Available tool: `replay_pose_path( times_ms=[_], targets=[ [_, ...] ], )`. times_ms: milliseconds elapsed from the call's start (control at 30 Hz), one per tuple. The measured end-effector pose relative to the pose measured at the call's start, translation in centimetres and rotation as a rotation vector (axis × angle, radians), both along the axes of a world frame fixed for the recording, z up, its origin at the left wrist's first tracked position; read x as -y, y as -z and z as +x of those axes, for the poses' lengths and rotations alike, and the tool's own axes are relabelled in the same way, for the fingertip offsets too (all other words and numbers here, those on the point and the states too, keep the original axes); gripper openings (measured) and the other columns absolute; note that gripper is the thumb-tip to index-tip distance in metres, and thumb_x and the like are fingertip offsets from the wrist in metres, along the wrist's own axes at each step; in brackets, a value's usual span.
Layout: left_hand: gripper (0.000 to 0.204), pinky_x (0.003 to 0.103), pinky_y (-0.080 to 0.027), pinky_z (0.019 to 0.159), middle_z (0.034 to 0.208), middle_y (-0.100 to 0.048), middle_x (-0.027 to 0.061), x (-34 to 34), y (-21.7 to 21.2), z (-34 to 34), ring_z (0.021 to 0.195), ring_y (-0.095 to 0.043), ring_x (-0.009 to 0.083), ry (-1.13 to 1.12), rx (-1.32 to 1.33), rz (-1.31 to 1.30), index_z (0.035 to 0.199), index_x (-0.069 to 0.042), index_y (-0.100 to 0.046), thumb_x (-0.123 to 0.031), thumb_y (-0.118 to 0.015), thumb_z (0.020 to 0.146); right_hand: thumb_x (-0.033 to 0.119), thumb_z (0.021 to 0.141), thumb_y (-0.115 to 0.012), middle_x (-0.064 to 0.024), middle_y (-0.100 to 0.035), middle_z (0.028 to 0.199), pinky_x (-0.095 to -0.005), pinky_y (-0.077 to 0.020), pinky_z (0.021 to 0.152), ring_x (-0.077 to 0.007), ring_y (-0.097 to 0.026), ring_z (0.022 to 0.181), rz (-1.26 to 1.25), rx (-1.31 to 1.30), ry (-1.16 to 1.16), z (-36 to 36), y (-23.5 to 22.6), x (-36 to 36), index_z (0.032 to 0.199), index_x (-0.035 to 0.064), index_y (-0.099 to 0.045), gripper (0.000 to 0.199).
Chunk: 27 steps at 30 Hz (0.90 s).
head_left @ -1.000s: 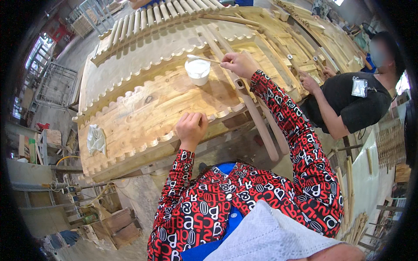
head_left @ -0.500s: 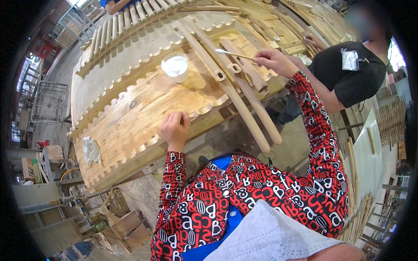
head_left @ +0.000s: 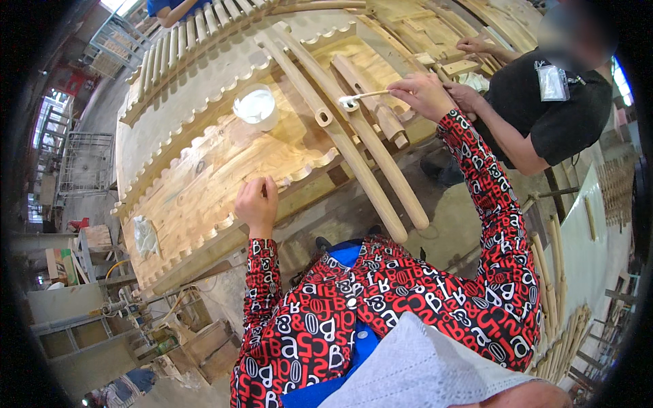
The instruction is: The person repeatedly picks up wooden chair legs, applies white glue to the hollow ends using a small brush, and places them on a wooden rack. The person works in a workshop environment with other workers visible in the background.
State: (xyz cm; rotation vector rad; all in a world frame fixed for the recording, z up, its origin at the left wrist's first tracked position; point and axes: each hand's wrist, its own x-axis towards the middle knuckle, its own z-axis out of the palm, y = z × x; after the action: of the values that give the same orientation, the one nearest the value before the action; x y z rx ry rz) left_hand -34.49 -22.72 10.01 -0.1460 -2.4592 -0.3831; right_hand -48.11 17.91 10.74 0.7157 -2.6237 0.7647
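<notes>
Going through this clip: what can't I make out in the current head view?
All in the head view:
Rear end of the wooden stick: covered by the right hand.
Part of the hole in the slotted wooden rail: covered by the stick's white tip.
Left hand: its own back hides the palm and anything in it.
White substance: its opaque surface hides its depth.
Worker in blue: cut off by the upper edge.

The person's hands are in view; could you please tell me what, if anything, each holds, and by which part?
The right hand holds a thin stick by the end away from its white tip; nothing shows in the curled left hand.
</notes>
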Motion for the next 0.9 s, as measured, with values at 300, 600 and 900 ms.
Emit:
replay_pose_path(
  times_ms=[300,600,900],
  targets=[
    [0.02,0.036,-0.043,0.054,0.061,-0.059,0.0047,-0.1,0.2,0.0,0.059,-0.057,0.0233,-0.062,-0.004,0.001,0.067,-0.009,-0.064,-0.02,-0.067,0.083,0.03,0.087,-0.069,0.003,-0.065,0.088,-0.0358,-0.0327,0.087,-0.0153,-0.058,0.091,-0.073,-0.13,0.009,-1.2,1.2,-0.2,0.095,0.0201,-0.074,0.013],
    [0.02,0.036,-0.043,0.052,0.058,-0.058,0.004,0.1,0.6,-0.2,0.056,-0.056,0.0229,-0.098,-0.021,0.007,0.066,-0.01,-0.065,-0.021,-0.067,0.084,0.032,0.085,-0.069,0.0039,-0.064,0.087,-0.0376,-0.0316,0.087,-0.016,-0.058,0.092,-0.136,-0.141,-0.032,-1.6,2.4,-0.2,0.093,0.0223,-0.074,0.013],
    [0.021,0.036,-0.043,0.052,0.057,-0.057,0.0039,0.0,0.7,-0.1,0.056,-0.056,0.0228,-0.142,-0.01,-0.004,0.066,-0.012,-0.064,-0.022,-0.068,0.084,0.032,0.086,-0.068,0.0049,-0.064,0.086,-0.0375,-0.0311,0.089,-0.0152,-0.057,0.092,-0.166,-0.088,-0.06,-2.3,2.5,0.4,0.092,0.0226,-0.074,0.012]
  ],
)
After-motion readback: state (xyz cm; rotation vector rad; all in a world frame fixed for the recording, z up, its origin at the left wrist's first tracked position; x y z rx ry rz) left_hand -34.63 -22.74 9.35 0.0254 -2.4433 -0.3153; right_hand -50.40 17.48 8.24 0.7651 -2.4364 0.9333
